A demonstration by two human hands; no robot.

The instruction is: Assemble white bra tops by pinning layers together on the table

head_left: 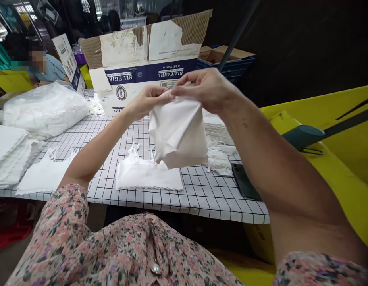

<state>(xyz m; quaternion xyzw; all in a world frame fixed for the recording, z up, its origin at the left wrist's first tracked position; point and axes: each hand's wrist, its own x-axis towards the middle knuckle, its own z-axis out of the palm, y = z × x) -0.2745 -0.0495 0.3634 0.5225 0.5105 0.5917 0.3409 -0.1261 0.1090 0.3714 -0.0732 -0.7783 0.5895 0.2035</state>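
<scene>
Both my hands are raised over the table, pinching the top edge of a white cloth garment [180, 135] that hangs down between them. My left hand [145, 103] grips it at the upper left corner. Close beside it, my right hand [212, 89] pinches the same edge with thumb and fingers. The exact kind of garment is hidden by its folds. Below, a white strappy camisole top [145, 174] with a scalloped hem lies flat on the checked table [198, 194]. Another white strappy top [47, 171] lies to the left, partly behind my forearm.
White garments are stacked at left [8, 155] beneath a bulging plastic bag [43, 107]. An open carton [139, 75] stands behind. Right are a white pile [218, 129], crumpled white pieces [219, 159] and a dark phone [243, 184]. A co-worker [51, 67] sits far left.
</scene>
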